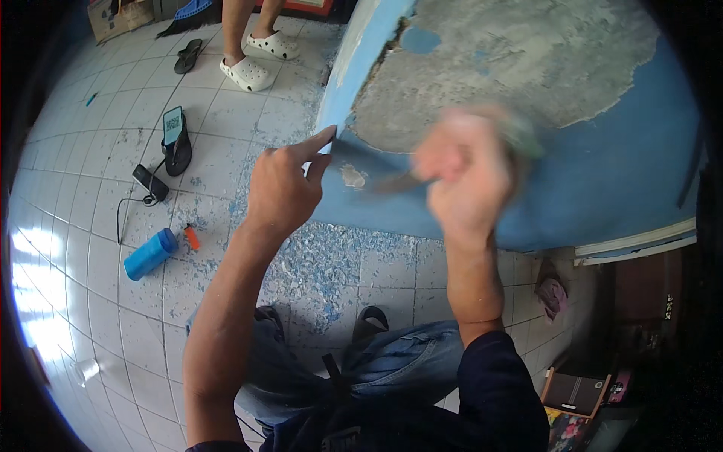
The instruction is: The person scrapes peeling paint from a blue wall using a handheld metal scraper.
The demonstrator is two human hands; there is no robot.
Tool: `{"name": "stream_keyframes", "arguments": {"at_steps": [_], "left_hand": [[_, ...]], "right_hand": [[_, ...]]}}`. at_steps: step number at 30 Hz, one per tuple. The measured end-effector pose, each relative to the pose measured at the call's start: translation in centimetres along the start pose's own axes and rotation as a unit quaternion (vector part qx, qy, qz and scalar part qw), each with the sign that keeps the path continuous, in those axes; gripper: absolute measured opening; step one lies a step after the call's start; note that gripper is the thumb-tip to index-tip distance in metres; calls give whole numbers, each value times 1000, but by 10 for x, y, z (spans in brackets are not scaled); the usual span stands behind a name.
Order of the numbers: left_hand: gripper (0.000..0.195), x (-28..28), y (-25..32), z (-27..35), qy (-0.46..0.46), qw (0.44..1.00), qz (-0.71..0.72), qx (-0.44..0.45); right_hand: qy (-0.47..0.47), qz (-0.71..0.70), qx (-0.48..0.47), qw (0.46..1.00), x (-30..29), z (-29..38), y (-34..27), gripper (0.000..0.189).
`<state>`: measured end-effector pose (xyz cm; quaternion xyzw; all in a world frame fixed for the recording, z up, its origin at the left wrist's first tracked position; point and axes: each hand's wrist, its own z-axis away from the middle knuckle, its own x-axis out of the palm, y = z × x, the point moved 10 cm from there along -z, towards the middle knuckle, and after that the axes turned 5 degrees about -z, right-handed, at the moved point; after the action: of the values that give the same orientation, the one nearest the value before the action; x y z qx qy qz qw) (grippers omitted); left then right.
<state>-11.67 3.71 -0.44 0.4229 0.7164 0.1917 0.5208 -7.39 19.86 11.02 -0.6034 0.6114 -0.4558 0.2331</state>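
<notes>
My left hand [288,183] rests its fingertips at the corner edge of a blue painted wall [384,212]. Its index finger and thumb are apart, and it holds nothing. Blurred by motion, my right hand [469,164] is closed around a hand tool [398,182] whose dark blade points left toward a small chipped spot [353,176]. The tool's exact kind is unclear, and a greenish blur shows behind the fist. Above my hands, a large patch of bare grey plaster [491,73] with ragged paint edges covers much of the wall.
Paint flakes [322,271] litter the tiled floor below the wall. On the left lie a blue bottle [151,254], an orange lighter [192,237], a black power bank [151,182] with a cable, and a phone [173,125] on a flip-flop [179,155]. Another person's white clogs [248,73] stand behind.
</notes>
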Motion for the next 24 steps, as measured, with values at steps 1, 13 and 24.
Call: {"name": "stream_keyframes", "arguments": {"at_steps": [1,13,24], "left_hand": [[36,0,-3,-1,-10,1000,7,-14],[33,2,6,-3,-29,999,-9,-10],[35,0,10,-1,-3,1000,-18,4]], "right_hand": [[-38,-14,109,993,7,7,29,16],[-116,-4,-256,960,-8,25,-47,11],[-50,32,-233,971,-3,28,-33,12]]}}
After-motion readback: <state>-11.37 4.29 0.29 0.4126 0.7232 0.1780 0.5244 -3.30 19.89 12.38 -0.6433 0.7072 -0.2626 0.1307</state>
